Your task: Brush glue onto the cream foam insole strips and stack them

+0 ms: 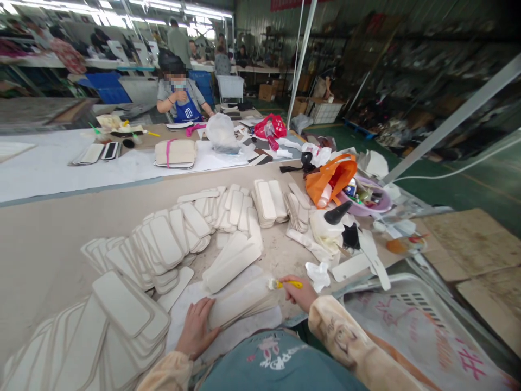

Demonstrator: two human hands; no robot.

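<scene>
Head view shows the right hand [299,291] closed around the yellow handle of a small brush [290,284], thumb and fingers wrapped close to the bristles. The pale bristles are at the right end of a small fanned stack of long pale strips [242,301] on the near side of the bench [44,217]. The left hand [197,323] lies palm down on the left end of that stack, its fingers loosely spread; it presses rather than grips.

The strips look thin and light, probably stiff enough to keep their shape yet able to flex along their length (whether they are card or some other sheet cannot be told). Lying loosely overlapped, they would likely slide over one another if pushed, so flat pressure at one end seems a sound way to steady them. For lifting one, the long edges near the middle look best, sparing the broad face; a pinch at a rounded corner might bend it. If the bristles carry anything wet, the face could turn slippery or tacky.

Just beyond lies a thicker bundle of strips [232,263]. To the left, broader panels [124,307] spread in an overlapping pile, and farther off more panels [163,241] lean in a curved row. Right of the brush sits a crumpled white paper [318,276]; beyond it, an orange bag [323,182] rests by a purple basin [376,205]. Across the far side, a person in a blue apron [188,111] is seated.
</scene>
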